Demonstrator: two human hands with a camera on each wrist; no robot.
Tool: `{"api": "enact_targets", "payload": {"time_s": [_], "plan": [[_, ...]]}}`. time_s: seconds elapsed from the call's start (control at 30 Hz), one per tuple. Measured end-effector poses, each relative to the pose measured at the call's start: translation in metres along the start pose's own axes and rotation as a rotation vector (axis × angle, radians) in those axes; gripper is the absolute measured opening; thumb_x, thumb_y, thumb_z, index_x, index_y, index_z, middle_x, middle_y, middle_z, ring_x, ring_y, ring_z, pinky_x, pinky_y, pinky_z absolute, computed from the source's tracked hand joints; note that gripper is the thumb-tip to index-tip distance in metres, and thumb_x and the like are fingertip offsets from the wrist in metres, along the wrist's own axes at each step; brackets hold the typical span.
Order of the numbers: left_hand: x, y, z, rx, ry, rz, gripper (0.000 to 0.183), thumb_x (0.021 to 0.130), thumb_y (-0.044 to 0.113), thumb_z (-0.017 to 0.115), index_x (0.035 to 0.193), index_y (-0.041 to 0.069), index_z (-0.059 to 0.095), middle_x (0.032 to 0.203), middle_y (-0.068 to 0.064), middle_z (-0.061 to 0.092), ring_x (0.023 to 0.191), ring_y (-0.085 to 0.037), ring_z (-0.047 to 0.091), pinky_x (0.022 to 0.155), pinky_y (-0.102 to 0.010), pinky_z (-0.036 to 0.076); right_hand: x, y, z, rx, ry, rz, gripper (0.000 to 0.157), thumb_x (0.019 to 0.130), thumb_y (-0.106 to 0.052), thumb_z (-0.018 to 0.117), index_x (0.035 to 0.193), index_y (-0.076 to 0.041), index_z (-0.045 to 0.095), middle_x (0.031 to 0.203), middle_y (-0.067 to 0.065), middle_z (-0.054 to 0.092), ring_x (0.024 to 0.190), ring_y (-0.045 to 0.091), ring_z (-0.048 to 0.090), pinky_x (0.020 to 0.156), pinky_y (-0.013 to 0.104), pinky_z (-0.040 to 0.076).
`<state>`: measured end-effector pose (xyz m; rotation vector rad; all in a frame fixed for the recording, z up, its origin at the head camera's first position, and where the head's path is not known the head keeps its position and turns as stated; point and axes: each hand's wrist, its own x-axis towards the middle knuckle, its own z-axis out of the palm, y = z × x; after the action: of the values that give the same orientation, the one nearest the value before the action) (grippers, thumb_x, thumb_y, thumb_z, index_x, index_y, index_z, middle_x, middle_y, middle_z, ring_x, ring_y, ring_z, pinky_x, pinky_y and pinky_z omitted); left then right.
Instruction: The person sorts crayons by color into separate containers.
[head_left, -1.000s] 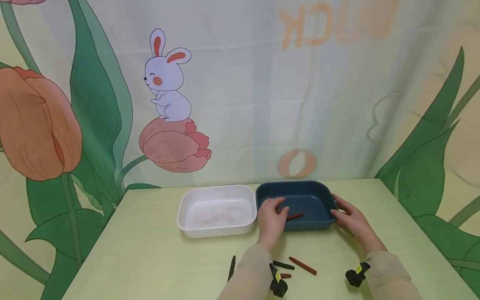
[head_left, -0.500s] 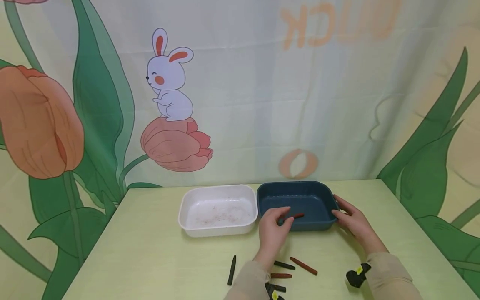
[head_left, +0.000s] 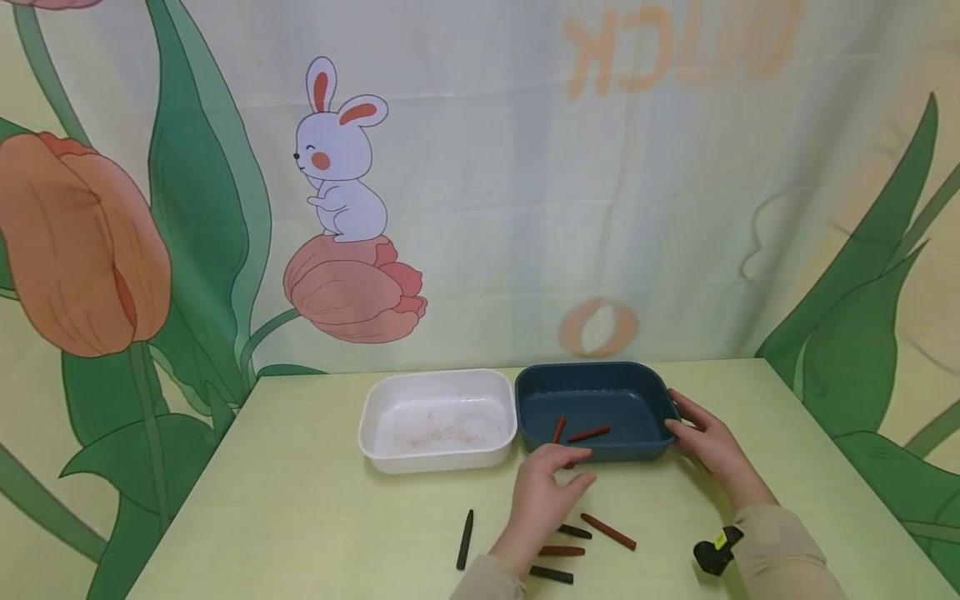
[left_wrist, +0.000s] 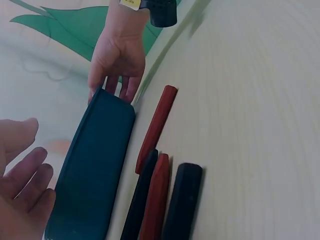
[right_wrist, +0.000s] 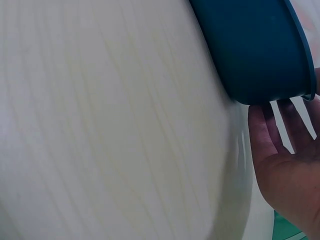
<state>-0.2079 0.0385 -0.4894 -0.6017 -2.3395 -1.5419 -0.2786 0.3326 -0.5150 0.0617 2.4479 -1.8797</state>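
My left hand [head_left: 542,493] is just in front of the dark blue tray [head_left: 648,451], its thumb and fingers apart with nothing between them. Inside that tray lie a reddish-brown crayon [head_left: 588,434] and another reddish-brown crayon [head_left: 558,428] near its left end. At the tray's right end my right hand [head_left: 708,446] holds the wall, thumb at the rim and fingers along the outside, as the right wrist view shows. Below the left hand, a reddish-brown crayon [head_left: 609,532], a second one [head_left: 564,551] and black crayons [left_wrist: 183,200] lie on the table.
A white tray [head_left: 438,462] with specks on its bottom stands directly left of the blue one. Another black crayon [head_left: 465,540] lies alone, left of the other crayons. Behind the table [head_left: 300,517] hangs a printed curtain [head_left: 465,208] with a rabbit and tulips.
My left hand has let go of a reddish-brown crayon, which now lies in the blue tray, and has drawn back toward me over the front rim. The right hand stays at the tray.
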Motion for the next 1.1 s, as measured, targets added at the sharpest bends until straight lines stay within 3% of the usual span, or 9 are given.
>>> {"api": "enact_targets", "payload": {"time_s": [0.13,0.3,0.47,1.1], "plan": [[-0.008,-0.001,-0.008,-0.003,-0.06,-0.012,0.028,0.083,0.014,0.081,0.111,0.011,0.077,0.099,0.002,0.07,0.09,-0.011,0.063,0.08,-0.031,0.053,0.0,0.001,0.0,0.011,-0.005,-0.009,0.066,0.102,-0.017,0.056,0.158,-0.009,0.021,0.159,0.026,0.019,0.116,0.004,0.049,0.084,0.014,0.049],[-0.017,-0.006,-0.018,-0.022,-0.085,0.0,0.029,0.083,0.012,0.08,0.111,0.009,0.076,0.101,0.001,0.071,0.091,-0.014,0.063,0.081,-0.033,0.054,0.0,0.001,0.0,0.041,-0.012,-0.03,0.066,0.102,-0.013,0.056,0.157,-0.005,0.021,0.158,0.029,0.018,0.097,-0.015,0.048,0.082,0.014,0.05],[-0.028,-0.013,-0.026,-0.035,-0.087,0.038,0.028,0.082,0.009,0.081,0.109,0.007,0.076,0.101,-0.001,0.072,0.09,-0.015,0.065,0.081,-0.035,0.055,0.0,0.001,0.0,0.063,-0.01,-0.04,0.066,0.102,-0.012,0.056,0.156,-0.003,0.021,0.158,0.03,0.019,0.096,-0.015,0.05,0.08,0.014,0.051],[-0.05,-0.026,-0.047,-0.036,-0.214,0.006,0.027,0.08,0.011,0.083,0.106,0.01,0.078,0.102,0.006,0.071,0.096,-0.007,0.062,0.087,-0.028,0.051,-0.001,0.0,0.001,0.082,-0.002,-0.049,0.066,0.101,-0.011,0.057,0.156,-0.001,0.02,0.157,0.031,0.019,0.095,-0.014,0.052,0.078,0.015,0.051]]}}
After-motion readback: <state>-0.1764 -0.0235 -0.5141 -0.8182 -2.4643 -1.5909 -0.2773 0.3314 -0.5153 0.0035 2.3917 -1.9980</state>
